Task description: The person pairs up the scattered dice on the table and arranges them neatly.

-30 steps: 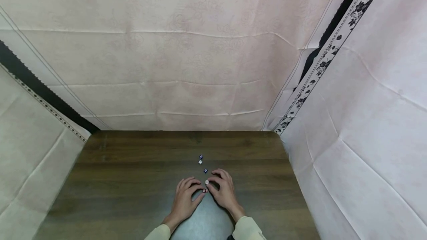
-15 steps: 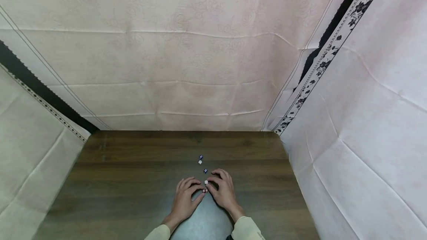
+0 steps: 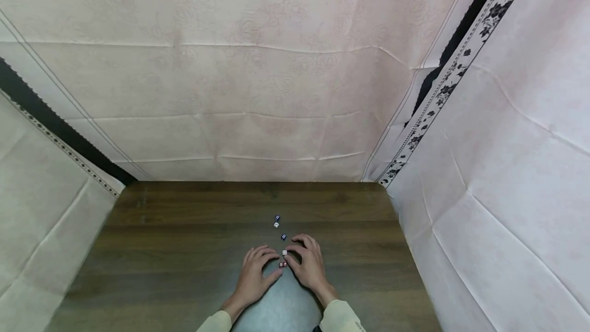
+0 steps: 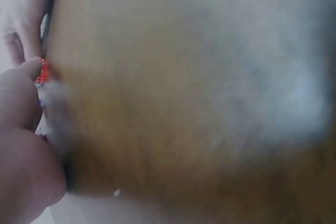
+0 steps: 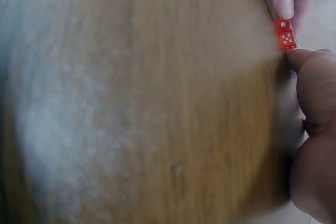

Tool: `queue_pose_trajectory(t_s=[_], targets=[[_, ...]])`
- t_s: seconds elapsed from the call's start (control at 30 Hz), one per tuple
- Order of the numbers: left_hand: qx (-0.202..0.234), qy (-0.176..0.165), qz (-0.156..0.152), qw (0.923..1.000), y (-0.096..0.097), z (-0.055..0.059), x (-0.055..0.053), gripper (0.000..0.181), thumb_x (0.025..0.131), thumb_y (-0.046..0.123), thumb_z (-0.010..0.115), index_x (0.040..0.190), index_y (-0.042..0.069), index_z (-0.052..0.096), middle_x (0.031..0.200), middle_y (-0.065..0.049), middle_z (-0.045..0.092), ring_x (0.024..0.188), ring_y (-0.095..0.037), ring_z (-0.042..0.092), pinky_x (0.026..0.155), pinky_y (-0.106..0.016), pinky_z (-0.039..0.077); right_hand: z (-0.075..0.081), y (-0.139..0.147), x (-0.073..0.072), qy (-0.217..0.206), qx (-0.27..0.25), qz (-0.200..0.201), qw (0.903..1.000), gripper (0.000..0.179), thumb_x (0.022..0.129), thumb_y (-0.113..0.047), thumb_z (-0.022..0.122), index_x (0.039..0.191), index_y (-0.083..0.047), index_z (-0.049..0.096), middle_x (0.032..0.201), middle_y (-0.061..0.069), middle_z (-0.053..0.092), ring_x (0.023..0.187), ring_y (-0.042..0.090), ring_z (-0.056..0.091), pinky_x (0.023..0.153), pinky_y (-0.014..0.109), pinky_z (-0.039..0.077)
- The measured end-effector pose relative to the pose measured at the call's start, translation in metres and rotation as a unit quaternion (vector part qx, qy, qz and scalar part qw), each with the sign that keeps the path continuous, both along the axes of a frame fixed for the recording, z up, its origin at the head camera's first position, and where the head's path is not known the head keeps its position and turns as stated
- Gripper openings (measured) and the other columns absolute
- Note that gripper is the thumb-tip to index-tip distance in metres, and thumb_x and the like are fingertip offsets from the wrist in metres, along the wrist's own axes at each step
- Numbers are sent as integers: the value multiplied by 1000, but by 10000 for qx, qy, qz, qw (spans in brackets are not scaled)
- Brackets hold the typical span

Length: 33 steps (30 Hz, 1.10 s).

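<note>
Two red dice (image 5: 285,34) sit side by side on the wooden table (image 3: 193,229), between my two hands. My left hand (image 3: 253,275) lies palm down to their left, index finger and thumb spread apart around them; its thumb (image 4: 32,67) comes right up to the dice in the left wrist view. From the right, my right hand (image 3: 308,265) is bent, its thumb (image 5: 302,59) at the end of the red pair. A white die (image 3: 285,252) lies by the index and thumb tips of my right hand, just beyond the red ones.
Farther back on the table are a dark blue die (image 3: 283,237), another white die (image 3: 276,225) and a second blue die (image 3: 277,218), roughly in line. Pale cloth (image 3: 258,91) hangs behind the table's far edge and along both sides.
My left index finger and thumb have spread wider, drawing slightly back from the red dice. The white die and red pair have shifted very slightly left. The right hand stays almost still.
</note>
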<state>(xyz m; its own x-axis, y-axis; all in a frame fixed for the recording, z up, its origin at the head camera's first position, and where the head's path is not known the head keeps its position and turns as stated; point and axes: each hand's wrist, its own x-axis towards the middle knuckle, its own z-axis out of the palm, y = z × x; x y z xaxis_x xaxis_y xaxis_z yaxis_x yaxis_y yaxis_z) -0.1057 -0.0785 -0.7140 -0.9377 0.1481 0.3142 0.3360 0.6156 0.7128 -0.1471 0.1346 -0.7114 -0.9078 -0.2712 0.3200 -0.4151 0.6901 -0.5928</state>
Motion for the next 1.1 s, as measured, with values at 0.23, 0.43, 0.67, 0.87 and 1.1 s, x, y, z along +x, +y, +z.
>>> queue_pose_trajectory(t_s=[0.23,0.43,0.67,0.87,1.1], targets=[[510,349,315,9976,-5,12,-13,24,94,11,93,116,9,85,124,-4,80,123,-28,73,106,-56,58,0,0,-1,189,-15,32,9998,16,97,-26,91,112,-23,88,139,6,74,144,34,61,123,60,44],[576,263,563,9964,-5,21,-39,21,99,12,88,119,7,84,125,-7,80,119,-30,72,103,-56,58,2,0,-1,217,-25,49,9997,16,97,-25,92,112,-21,88,139,8,75,142,34,61,121,60,45],[446,-147,907,9948,2,20,-66,20,101,14,86,120,6,83,129,-12,79,121,-35,71,107,-61,55,2,-1,1,178,53,52,9998,16,97,-25,91,112,-21,88,139,8,74,143,35,61,120,63,47],[191,-100,1181,9928,7,16,-81,21,99,15,89,117,6,84,125,-16,79,119,-40,71,107,-64,52,1,0,2,130,66,19,9999,16,98,-27,91,113,-23,87,140,7,74,143,34,60,121,63,46],[-74,-26,1286,9917,10,13,-93,23,96,17,92,114,6,84,124,-17,79,123,-42,69,115,-66,48,1,-1,1,114,46,-23,9999,16,98,-27,91,113,-23,87,140,6,74,144,32,60,121,63,47]])
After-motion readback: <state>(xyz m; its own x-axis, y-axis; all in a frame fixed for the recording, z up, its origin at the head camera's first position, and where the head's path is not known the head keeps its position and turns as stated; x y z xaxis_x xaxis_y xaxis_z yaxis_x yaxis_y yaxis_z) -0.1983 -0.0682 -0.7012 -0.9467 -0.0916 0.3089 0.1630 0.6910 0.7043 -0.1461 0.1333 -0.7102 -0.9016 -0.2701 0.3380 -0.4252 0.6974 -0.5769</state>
